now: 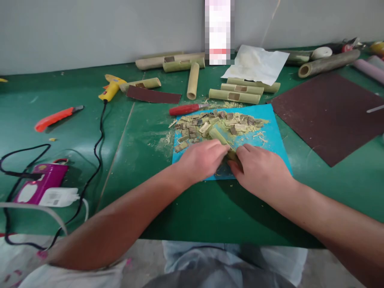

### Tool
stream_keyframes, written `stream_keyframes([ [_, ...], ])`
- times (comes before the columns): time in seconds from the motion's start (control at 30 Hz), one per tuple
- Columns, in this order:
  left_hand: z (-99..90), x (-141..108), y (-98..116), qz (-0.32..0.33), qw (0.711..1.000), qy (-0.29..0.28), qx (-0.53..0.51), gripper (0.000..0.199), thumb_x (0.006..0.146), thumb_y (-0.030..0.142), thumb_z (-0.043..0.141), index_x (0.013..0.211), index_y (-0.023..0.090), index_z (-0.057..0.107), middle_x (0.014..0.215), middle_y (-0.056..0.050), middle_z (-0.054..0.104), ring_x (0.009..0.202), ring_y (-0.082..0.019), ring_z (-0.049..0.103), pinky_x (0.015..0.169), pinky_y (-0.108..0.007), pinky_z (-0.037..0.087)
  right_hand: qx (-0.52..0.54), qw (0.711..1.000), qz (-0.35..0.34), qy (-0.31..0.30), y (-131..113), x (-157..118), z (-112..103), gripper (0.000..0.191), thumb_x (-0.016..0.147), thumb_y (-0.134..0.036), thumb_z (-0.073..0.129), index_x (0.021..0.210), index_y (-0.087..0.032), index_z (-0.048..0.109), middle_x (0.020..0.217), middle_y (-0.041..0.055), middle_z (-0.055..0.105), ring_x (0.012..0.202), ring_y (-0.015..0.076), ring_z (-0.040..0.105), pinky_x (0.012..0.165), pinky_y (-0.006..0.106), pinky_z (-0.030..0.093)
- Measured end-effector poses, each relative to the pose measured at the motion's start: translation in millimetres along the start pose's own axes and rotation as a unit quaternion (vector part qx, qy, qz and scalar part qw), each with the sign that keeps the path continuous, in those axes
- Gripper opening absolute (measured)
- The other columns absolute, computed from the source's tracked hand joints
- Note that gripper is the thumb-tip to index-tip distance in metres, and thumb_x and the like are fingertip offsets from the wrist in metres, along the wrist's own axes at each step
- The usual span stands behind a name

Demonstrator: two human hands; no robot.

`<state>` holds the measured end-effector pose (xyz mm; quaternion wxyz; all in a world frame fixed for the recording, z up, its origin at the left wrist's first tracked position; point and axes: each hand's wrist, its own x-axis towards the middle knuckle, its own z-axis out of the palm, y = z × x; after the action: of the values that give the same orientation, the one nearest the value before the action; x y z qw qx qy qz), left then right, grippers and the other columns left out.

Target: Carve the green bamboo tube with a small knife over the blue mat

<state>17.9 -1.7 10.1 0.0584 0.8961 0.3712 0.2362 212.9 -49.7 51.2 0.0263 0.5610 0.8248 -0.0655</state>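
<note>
Both hands meet over the front part of a blue sheet (pixel 277 136). A green bamboo tube (pixel 218 136) slants between them, its far end pointing up and left. My left hand (pixel 205 159) is closed round the tube's middle. My right hand (pixel 259 166) grips the near end with thumb and fingers. Whether a small tool is also held there is hidden by the fingers. Bamboo chips and shavings (pixel 192 130) lie heaped on the sheet just beyond the hands. A red-handled tool (pixel 184 109) rests at the sheet's upper left edge.
Cut bamboo tubes (pixel 234 96) lie toward the back, near white paper (pixel 255 64). Dark brown sandpaper (pixel 330 120) is at right. On the left are a yellow glue gun (pixel 111 88), an orange cutter (pixel 55 119), and a purple power strip (pixel 45 182) with trailing cables.
</note>
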Motion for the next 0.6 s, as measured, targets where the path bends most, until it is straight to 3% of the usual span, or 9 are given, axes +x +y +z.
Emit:
stream_keyframes([
  [0.13, -1.5, 1.0, -2.0, -0.052, 0.998, 0.039, 0.005, 0.028, 0.102, 0.026, 0.046, 0.103, 0.016, 0.072, 0.091, -0.007, 0.073, 0.085, -0.017, 0.069, 0.075, -0.027, 0.055, 0.0, 1.0, 0.006, 0.005, -0.2, 0.3, 0.3, 0.024, 0.096, -0.029, 0.048, 0.09, -0.015, 0.065, 0.087, 0.0113, 0.068, 0.076, 0.021, 0.061, 0.056, 0.031, 0.026],
  [0.27, -1.9, 0.1, -0.7, -0.005, 1.0, -0.005, -0.015, 0.03, 0.104, 0.027, 0.044, 0.109, 0.017, 0.072, 0.091, -0.006, 0.073, 0.082, -0.016, 0.069, 0.071, -0.025, 0.054, 0.002, 1.0, 0.005, -0.004, -0.7, 0.1, 0.5, 0.023, 0.096, -0.03, 0.048, 0.091, -0.015, 0.065, 0.088, 0.0113, 0.068, 0.075, 0.0212, 0.061, 0.055, 0.031, 0.025],
  [0.4, -3.0, 1.0, 0.6, -0.051, 0.997, 0.052, -0.018, 0.024, 0.101, 0.023, 0.05, 0.102, 0.015, 0.073, 0.091, -0.006, 0.074, 0.085, -0.017, 0.07, 0.076, -0.026, 0.055, 0.0, 1.0, 0.009, 0.004, -0.3, -0.4, 0.6, 0.023, 0.096, -0.029, 0.048, 0.09, -0.015, 0.065, 0.087, 0.0113, 0.068, 0.075, 0.0209, 0.061, 0.055, 0.031, 0.024],
  [0.53, -3.6, 1.2, 4.3, 0.003, 0.999, -0.01, -0.052, 0.027, 0.103, 0.026, 0.047, 0.107, 0.016, 0.072, 0.091, -0.005, 0.073, 0.084, -0.016, 0.07, 0.074, -0.025, 0.055, 0.002, 1.0, 0.0, 0.003, -0.3, 0.1, 0.9, 0.024, 0.096, -0.03, 0.048, 0.091, -0.015, 0.065, 0.087, 0.0112, 0.068, 0.072, 0.0196, 0.059, 0.054, 0.031, 0.023],
  [0.6, -3.4, 1.9, 1.9, -0.005, 0.999, 0.003, -0.042, 0.027, 0.103, 0.026, 0.047, 0.106, 0.016, 0.072, 0.091, -0.005, 0.073, 0.084, -0.016, 0.069, 0.073, -0.025, 0.055, 0.004, 1.0, 0.004, 0.007, -0.4, 0.4, 1.3, 0.023, 0.096, -0.03, 0.048, 0.09, -0.015, 0.065, 0.087, 0.0112, 0.068, 0.072, 0.0198, 0.059, 0.054, 0.031, 0.023],
])
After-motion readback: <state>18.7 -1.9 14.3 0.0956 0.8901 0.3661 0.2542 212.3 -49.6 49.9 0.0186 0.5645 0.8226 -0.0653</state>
